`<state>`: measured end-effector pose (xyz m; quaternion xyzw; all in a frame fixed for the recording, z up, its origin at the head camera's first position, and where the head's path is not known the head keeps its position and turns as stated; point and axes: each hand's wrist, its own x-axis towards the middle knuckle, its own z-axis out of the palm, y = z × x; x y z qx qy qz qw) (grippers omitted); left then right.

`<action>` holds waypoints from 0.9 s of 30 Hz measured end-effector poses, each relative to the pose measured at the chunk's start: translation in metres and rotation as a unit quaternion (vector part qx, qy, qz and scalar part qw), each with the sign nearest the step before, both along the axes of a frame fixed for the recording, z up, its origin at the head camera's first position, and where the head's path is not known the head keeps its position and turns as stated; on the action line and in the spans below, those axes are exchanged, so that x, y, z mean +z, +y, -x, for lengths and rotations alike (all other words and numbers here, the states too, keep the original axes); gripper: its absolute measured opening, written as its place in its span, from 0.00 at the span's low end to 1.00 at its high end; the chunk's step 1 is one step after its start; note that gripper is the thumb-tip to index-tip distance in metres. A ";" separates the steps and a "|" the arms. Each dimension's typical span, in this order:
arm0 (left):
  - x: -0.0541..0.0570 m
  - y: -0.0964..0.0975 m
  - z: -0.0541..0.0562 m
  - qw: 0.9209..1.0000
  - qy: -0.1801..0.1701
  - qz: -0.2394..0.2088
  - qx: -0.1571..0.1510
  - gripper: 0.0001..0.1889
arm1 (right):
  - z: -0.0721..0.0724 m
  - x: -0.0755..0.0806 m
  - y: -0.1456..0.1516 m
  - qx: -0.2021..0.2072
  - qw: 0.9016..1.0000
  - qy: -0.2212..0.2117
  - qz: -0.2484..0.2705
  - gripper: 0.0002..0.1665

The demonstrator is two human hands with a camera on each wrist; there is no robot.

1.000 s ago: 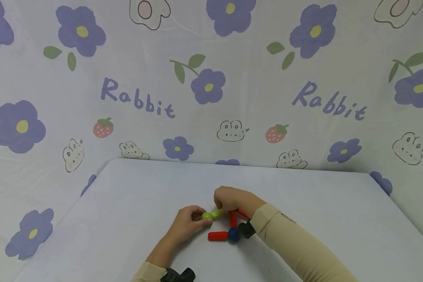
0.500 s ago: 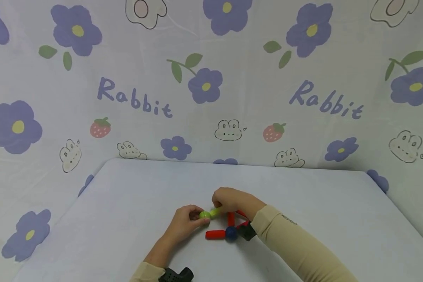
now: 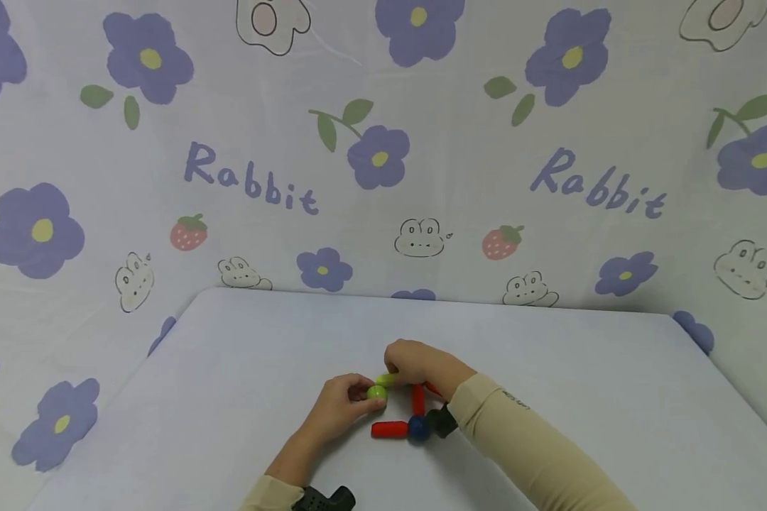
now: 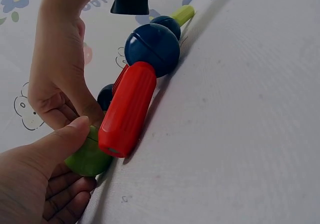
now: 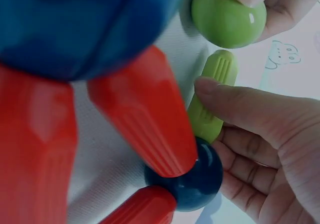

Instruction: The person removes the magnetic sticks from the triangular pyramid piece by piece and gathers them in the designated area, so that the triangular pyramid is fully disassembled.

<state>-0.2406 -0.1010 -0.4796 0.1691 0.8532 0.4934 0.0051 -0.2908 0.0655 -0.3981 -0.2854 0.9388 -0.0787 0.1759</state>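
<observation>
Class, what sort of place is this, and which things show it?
Probably an indoor play or filming corner: a white tabletop, a backdrop printed with purple flowers and "Rabbit", and toy-like red rods joined to blue balls.

Glossy green ball (image 5: 225, 21), shiny blue ball (image 5: 200, 184), ridged plastic-looking red rod (image 4: 129, 109), grooved yellow-green rod (image 5: 220, 68), tabletop (image 3: 281, 333) matt from where I stand

An indoor tabletop setting, room type unclear: white table (image 3: 262, 341) before a flower-and-rabbit-print cloth (image 3: 460, 170).
</observation>
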 end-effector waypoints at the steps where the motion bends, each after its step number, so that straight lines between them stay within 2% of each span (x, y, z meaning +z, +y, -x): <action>1: 0.000 0.000 0.000 1.000 0.000 0.000 -0.002 0.19 | 0.000 0.000 0.000 0.000 1.000 0.002 -0.001 0.06; 10: 0.001 0.000 0.000 1.000 -0.004 0.004 -0.001 0.19 | 0.000 -0.001 0.003 0.000 1.000 0.001 0.008 0.06; 14: 0.001 0.001 0.000 1.000 -0.002 0.002 0.000 0.20 | 0.001 0.002 0.010 -0.024 1.000 -0.005 0.015 0.11; 21: 0.003 0.001 -0.001 1.000 -0.002 0.011 0.005 0.19 | 0.005 0.007 0.021 -0.088 0.995 0.017 -0.032 0.14; 27: 0.010 -0.006 0.000 0.999 0.001 0.045 0.008 0.18 | 0.000 0.006 0.027 -0.090 0.996 0.012 -0.018 0.13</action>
